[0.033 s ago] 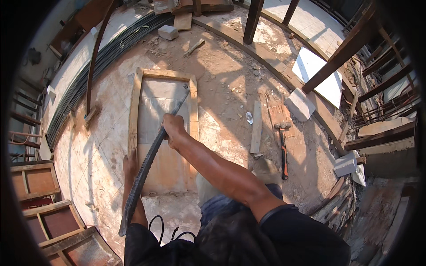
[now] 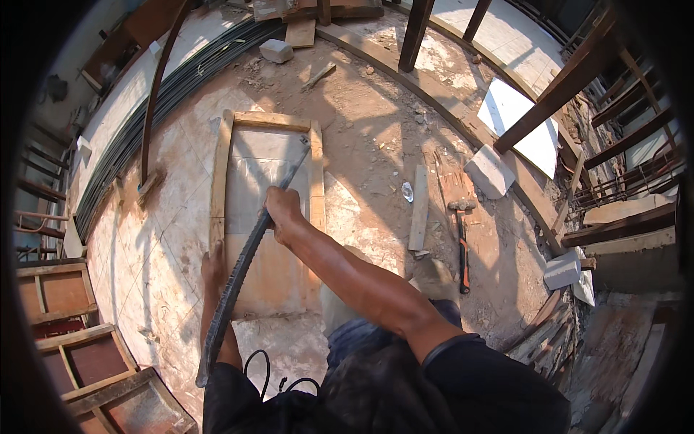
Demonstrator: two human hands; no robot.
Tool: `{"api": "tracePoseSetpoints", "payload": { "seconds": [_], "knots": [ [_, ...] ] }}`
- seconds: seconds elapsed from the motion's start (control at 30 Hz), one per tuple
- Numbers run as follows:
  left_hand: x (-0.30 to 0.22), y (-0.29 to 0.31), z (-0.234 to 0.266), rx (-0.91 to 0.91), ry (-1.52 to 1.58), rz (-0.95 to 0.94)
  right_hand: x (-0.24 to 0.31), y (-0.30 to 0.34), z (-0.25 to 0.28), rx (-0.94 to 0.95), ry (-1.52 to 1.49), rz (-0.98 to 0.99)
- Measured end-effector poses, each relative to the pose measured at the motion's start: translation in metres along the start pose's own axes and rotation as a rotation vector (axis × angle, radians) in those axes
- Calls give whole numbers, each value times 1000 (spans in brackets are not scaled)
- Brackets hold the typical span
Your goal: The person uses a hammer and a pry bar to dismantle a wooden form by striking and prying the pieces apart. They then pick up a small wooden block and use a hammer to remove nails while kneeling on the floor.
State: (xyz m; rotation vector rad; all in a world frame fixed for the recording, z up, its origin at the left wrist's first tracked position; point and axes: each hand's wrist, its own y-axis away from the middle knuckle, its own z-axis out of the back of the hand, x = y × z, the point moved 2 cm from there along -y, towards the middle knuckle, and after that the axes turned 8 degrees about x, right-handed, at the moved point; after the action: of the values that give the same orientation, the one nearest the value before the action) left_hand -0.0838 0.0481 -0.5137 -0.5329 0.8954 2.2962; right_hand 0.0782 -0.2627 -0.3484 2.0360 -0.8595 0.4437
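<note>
My right hand is closed round a long dark ribbed steel bar with a small forked tip. The bar slants across a shallow wooden frame with a panel inside, lying on the floor in front of me. The bar's tip is at the frame's upper right inner corner; its thick lower end comes back beside my left arm. My left hand is at the lower part of the frame's left side, its fingers closed against the wood and partly hidden.
A hammer with a black and orange handle lies to the right, near a wooden strip and a pale block. Dark rods curve along the left. More framed panels sit lower left. Dark posts stand at the far side.
</note>
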Motion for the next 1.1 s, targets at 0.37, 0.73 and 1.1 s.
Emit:
{"api": "tracePoseSetpoints", "payload": {
  "seconds": [0.37,0.73,1.1],
  "knots": [
    [-182,149,15,-168,-166,-171,18,-1,25,66,-230,63],
    [-250,232,-40,-4,-289,-614,69,44,-25,158,-226,107],
    [-252,187,-70,-125,-451,-845,58,71,30,158,-363,66]
  ]
}}
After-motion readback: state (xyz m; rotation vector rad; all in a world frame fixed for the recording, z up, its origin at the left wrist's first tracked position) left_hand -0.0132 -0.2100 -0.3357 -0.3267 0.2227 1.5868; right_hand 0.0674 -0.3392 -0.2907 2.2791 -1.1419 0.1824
